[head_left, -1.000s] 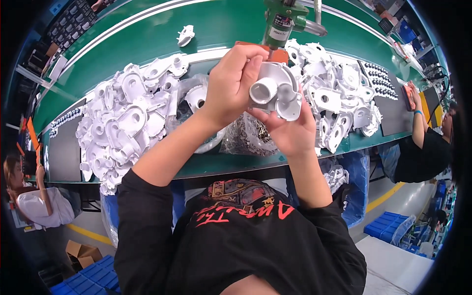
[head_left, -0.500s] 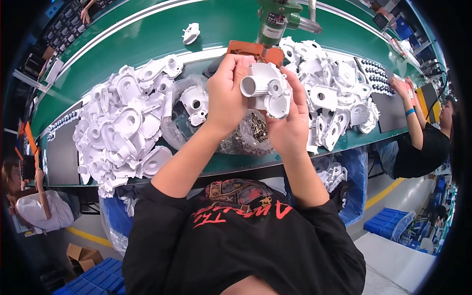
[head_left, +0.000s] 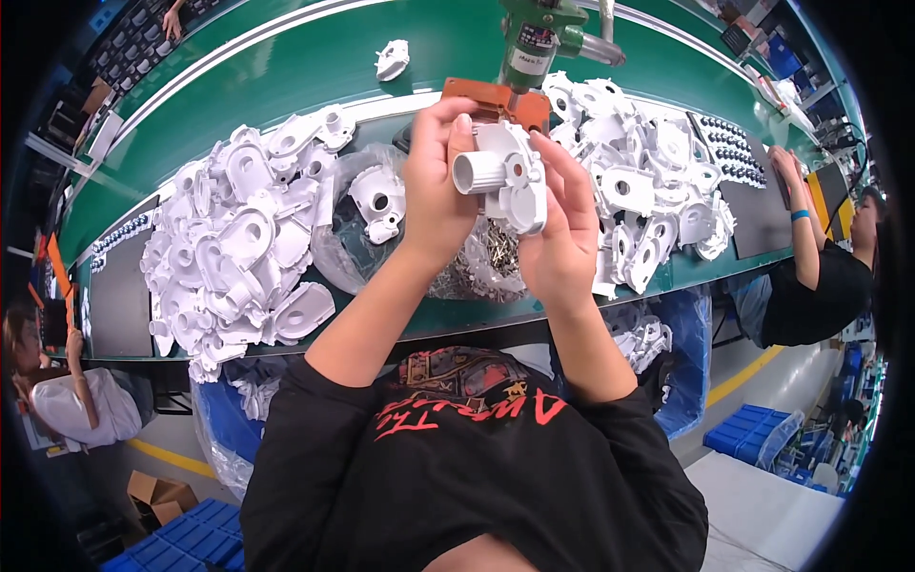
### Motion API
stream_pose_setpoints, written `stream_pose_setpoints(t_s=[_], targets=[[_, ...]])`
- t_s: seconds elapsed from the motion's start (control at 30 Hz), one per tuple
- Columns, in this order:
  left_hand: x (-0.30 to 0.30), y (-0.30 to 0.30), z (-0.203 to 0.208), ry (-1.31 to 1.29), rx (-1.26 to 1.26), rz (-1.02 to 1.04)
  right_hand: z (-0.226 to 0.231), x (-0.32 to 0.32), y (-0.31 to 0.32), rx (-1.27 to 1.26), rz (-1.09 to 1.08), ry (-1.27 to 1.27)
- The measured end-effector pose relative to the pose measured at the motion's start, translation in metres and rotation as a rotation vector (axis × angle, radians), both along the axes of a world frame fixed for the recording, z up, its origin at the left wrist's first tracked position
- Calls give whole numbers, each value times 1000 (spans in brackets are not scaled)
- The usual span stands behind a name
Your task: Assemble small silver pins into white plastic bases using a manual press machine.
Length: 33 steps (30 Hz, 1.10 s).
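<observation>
Illumination: bright, even, from overhead.
Shadows: soft, short beneath the white plastic parts [head_left: 238,257].
Glare: pale sheen on the green bench [head_left: 315,67].
Focus: centre sharp; rim softer.
Distortion: fisheye bends straight edges; corners black.

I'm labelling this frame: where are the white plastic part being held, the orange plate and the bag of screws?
white plastic part [head_left: 503,176], head view, its round tube end
orange plate [head_left: 481,96], head view, flat top
bag of screws [head_left: 488,259], head view, screw heap
</observation>
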<state>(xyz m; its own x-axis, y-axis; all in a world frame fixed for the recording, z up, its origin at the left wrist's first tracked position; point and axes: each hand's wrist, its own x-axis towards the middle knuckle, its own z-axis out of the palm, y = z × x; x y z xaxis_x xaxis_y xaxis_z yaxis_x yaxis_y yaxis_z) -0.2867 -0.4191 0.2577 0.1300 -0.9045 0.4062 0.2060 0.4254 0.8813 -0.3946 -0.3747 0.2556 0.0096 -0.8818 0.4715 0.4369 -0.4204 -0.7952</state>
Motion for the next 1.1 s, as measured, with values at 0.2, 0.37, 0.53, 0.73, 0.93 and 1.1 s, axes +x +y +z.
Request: stream_pose_setpoints(t_s=[0.2, 0.37, 0.53, 0.73, 0.93, 1.1], targets=[[13, -3, 2, -419, -58, 162, 10, -19, -8, 237, 212, -116], [12, -11, 8, -591, -261, 354, 19, -18, -9, 183, 43, 247], [25, -6, 18, -287, -74, 95, 15, -30, -18, 241, 158, 201], [38, -6, 26, -258, 148, -214, 0, -27, -21, 316, 74, 136], [32, 15, 25, -318, -44, -385, 2, -39, -22, 350, 173, -148], [25, 20, 28, -440, -9, -260, -4, -38, -22, 464, 188, -249]])
